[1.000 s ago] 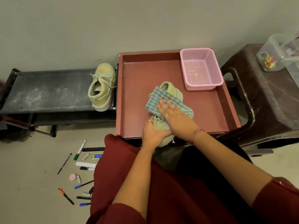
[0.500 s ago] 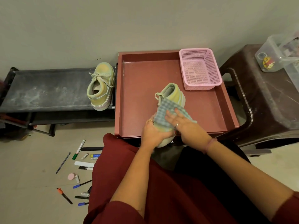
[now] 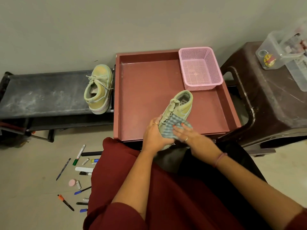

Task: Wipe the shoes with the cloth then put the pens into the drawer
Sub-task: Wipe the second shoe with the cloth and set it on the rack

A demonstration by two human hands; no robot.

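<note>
A pale green shoe (image 3: 180,106) lies over the front edge of the open reddish drawer (image 3: 146,90), toe toward me. My left hand (image 3: 153,136) grips its toe end from the left. My right hand (image 3: 188,136) presses a blue-checked cloth (image 3: 172,126) flat against the shoe's side near the toe. A second pale green shoe (image 3: 99,88) sits on the dark rack (image 3: 41,95) to the left. Several pens and markers (image 3: 79,155) lie scattered on the floor at lower left.
A pink mesh basket (image 3: 200,68) stands in the drawer's back right corner. A dark brown stool (image 3: 272,100) to the right carries clear plastic boxes (image 3: 285,52). My red-clothed lap fills the bottom of the view. A wall rises behind the drawer.
My right hand has slid the cloth from the shoe's heel end down toward its toe, uncovering the laces and opening. My left hand has kept its grip on the toe.
</note>
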